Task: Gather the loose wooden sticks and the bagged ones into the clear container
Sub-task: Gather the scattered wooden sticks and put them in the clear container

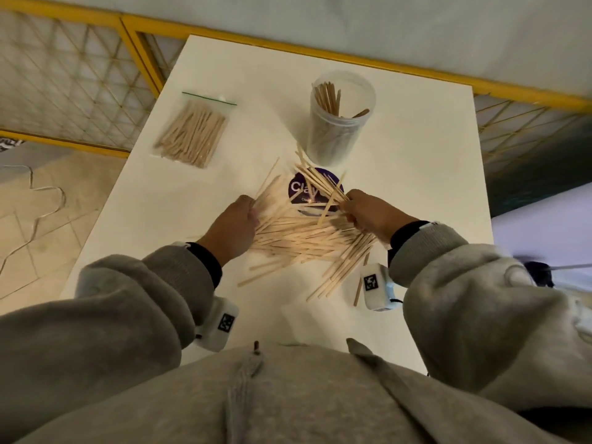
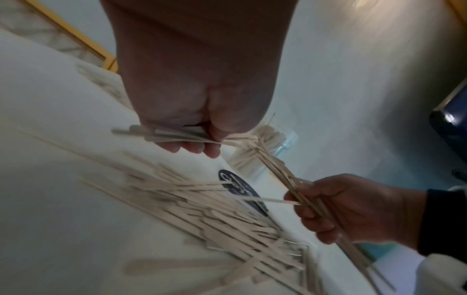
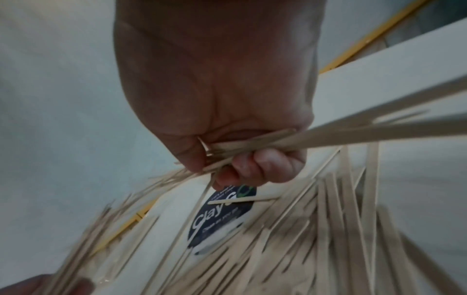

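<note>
Now both hands clutch loose sticks between them.

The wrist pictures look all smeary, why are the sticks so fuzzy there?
Left wrist view: the loose wooden sticks on the white table are streaked with motion blur, and the left hand sits too close to be sharp. Right wrist view: the sticks gripped by the right hand smear toward the edges. Head view: sharper, dim light, with wide-angle bending at the yellow railing.
</note>
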Motion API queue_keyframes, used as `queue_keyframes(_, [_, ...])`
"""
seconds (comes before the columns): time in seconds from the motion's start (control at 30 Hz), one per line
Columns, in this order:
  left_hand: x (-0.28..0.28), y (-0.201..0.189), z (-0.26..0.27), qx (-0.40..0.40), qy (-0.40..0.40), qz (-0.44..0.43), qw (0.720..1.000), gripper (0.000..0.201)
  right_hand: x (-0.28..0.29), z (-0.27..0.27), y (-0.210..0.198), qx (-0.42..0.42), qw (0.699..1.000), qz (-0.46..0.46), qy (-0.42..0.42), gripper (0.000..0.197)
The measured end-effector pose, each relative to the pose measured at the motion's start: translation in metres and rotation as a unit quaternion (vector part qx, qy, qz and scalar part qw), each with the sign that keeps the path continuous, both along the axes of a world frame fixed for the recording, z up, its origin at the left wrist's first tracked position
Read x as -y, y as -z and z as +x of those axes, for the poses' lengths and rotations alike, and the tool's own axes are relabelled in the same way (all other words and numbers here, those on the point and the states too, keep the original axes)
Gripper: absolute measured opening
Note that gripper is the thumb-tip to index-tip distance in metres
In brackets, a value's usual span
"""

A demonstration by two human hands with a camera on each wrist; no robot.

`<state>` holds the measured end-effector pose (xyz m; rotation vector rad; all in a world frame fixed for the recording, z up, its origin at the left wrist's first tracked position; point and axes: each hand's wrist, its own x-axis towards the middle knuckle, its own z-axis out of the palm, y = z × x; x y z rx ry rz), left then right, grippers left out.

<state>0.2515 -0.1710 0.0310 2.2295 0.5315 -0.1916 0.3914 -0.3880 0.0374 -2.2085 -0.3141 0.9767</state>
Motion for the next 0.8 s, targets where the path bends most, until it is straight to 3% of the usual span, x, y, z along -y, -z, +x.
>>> queue_keyframes(0.23, [0.055, 0.001, 0.028, -0.015, 0.027, -0.041, 0.999, 0.028, -0.025, -0.04, 0.003, -0.066, 0.985, 0.137, 0.081, 0.049])
queue_keyframes(0.37, [0.077, -0.011, 0.029, 0.113, 0.112, -0.135, 0.978, 0.031, -0.038, -0.055, 0.004, -0.088, 0.961, 0.221, 0.141, 0.035])
queue_keyframes(0.43, [0.081, -0.012, 0.029, 0.122, 0.122, -0.141, 0.975, 0.031, -0.04, -0.056, 0.006, -0.058, 0.964, 0.214, 0.144, 0.029])
queue_keyframes(0.63, [0.07, -0.014, 0.027, 0.019, 0.111, -0.114, 0.987, 0.003, -0.035, -0.049, 0.015, 0.042, 0.986, 0.132, 0.09, 0.038])
queue_keyframes(0.73, [0.053, -0.014, 0.028, -0.006, 0.093, -0.089, 0.992, 0.011, -0.031, -0.053, 0.006, 0.018, 0.984, 0.158, 0.086, 0.035])
queue_keyframes(0.8, [0.043, -0.015, 0.031, -0.006, 0.031, -0.133, 0.991, 0.026, -0.029, -0.056, -0.001, -0.056, 0.973, 0.209, 0.077, 0.025])
